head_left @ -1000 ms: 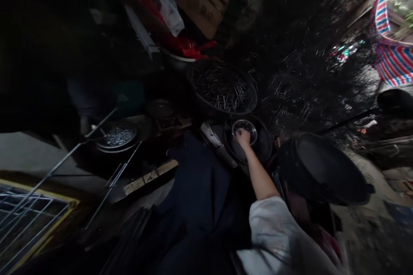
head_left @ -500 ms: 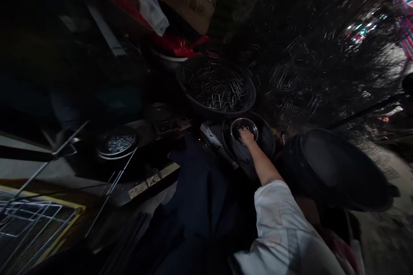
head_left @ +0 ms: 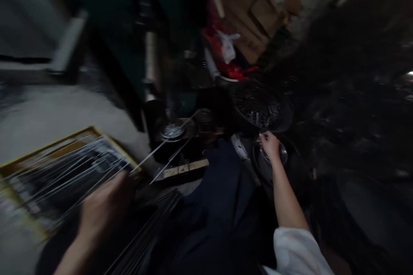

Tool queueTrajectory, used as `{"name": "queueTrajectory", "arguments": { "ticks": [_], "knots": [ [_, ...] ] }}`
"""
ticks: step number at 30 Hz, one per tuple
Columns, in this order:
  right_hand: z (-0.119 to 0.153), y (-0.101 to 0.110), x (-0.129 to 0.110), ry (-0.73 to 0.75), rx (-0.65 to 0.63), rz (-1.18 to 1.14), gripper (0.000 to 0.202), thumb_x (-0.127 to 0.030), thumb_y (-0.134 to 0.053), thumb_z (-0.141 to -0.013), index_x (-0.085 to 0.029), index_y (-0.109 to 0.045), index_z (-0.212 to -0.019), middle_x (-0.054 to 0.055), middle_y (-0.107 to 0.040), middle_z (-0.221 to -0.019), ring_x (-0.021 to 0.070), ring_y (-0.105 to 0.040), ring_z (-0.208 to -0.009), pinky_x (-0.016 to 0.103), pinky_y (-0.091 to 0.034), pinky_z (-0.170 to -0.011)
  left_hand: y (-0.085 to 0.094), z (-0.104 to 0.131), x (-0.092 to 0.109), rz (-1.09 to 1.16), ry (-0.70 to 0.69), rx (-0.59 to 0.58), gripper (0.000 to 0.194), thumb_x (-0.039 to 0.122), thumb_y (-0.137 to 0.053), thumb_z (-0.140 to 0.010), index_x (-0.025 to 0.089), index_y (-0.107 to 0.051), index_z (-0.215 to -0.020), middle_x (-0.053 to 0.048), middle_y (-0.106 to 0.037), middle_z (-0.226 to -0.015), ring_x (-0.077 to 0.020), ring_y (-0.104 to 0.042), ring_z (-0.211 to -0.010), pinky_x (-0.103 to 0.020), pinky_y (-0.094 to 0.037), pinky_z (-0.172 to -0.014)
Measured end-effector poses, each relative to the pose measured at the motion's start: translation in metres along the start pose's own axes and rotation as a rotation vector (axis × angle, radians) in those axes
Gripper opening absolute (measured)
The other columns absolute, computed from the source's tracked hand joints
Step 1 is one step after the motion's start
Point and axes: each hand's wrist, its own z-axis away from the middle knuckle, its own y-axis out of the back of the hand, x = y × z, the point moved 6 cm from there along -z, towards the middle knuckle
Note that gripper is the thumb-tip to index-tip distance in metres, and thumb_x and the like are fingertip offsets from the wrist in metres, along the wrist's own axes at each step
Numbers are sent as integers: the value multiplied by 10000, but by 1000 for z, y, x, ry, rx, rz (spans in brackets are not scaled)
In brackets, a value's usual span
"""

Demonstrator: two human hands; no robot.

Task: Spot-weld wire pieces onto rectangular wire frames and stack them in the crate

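Note:
At the lower left, my left hand (head_left: pixel 106 202) is blurred and closed round a thin metal wire (head_left: pixel 155 151), which slants up and right from the fist. My right hand (head_left: pixel 270 144) is above a small shiny metal bowl (head_left: pixel 283 154), its fingers pinched together; anything between them is too small and dark to make out. The bowl sits in a dark tub (head_left: pixel 264 172). Bent wire pieces fill a larger dark basin (head_left: pixel 287 116) just beyond it. A dish of small shiny metal pieces (head_left: pixel 172 132) rests on the machine, behind the wire.
A yellow-edged crate (head_left: pixel 92 131) with wire frames stands on the floor at left. Dark rods (head_left: pixel 148 232) lie beside my dark-clothed lap. A wooden strip (head_left: pixel 186 167) is in front of the dish. Cardboard boxes (head_left: pixel 251 17) and a red bag (head_left: pixel 230 70) are at the back.
The view has swung left. My right hand has risen out of the metal bowl with fingers pinched. My left hand has come into view, and the wire has shifted.

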Motion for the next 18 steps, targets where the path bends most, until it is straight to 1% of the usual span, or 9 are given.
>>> {"name": "queueTrajectory", "arguments": {
  "ticks": [2,3,4,5,7,8,10,12,18],
  "knots": [
    [34,-45,-71,134,-101,-271,284,-430,-407,-948,-186,-547,-979,80,-730,-917,167,-730,-779,249,-564,-655,1,5,-1,-109,-3,27,156,231,-410,-955,177,-556,-946,-35,-643,-800,-185,-605,-711,-267,-400,-588],
    [57,-70,-107,176,-202,-551,275,-458,-484,-911,-188,-536,-925,74,-730,-899,174,-733,-747,251,-569,-623,1,3,1,-119,9,36,182,261,-391,-962,184,-552,-929,-39,-644,-788,-192,-616,-723,-263,-373,-579],
    [82,-95,-142,178,-321,-805,304,-492,-565,-857,-191,-524,-873,65,-729,-861,184,-734,-718,256,-571,-597,1,1,5,-131,19,42,221,282,-357,-972,189,-553,-930,-45,-647,-768,-202,-623,-715,-268,-351,-568],
    [107,-117,-173,151,-433,-993,346,-514,-635,-800,-192,-514,-836,56,-726,-812,188,-732,-679,252,-568,-565,1,-3,8,-134,30,52,255,303,-331,-980,191,-554,-926,-52,-648,-755,-209,-628,-705,-273,-332,-559],
    [149,-152,-224,70,-596,-1207,387,-514,-705,-740,-191,-501,-799,37,-716,-736,180,-723,-620,226,-554,-512,0,-8,16,-130,43,70,303,324,-290,-989,193,-556,-929,-62,-653,-745,-221,-637,-693,-282,-309,-547],
    [164,-163,-242,32,-650,-1288,384,-501,-716,-737,-192,-496,-795,34,-716,-732,178,-725,-629,217,-552,-507,0,-9,18,-124,44,78,310,324,-281,-991,194,-556,-930,-64,-655,-745,-223,-640,-693,-283,-304,-544],
    [183,-174,-268,-24,-715,-1408,362,-464,-726,-744,-194,-490,-794,28,-717,-736,174,-730,-668,200,-553,-513,0,-10,22,-105,42,86,306,315,-279,-993,198,-554,-932,-60,-660,-751,-220,-647,-700,-281,-301,-541],
    [190,-173,-281,-51,-737,-1484,346,-427,-741,-741,-193,-491,-794,21,-714,-730,171,-733,-697,188,-555,-523,1,-10,22,-86,38,87,286,307,-292,-991,200,-552,-944,-57,-665,-759,-216,-651,-701,-279,-308,-541],
    [185,-165,-290,-45,-711,-1487,309,-376,-743,-752,-180,-509,-804,23,-715,-741,155,-729,-687,170,-556,-538,4,-20,20,-49,33,94,239,252,-321,-974,201,-554,-960,-55,-664,-752,-224,-655,-699,-283,-332,-539]
  ]
}}
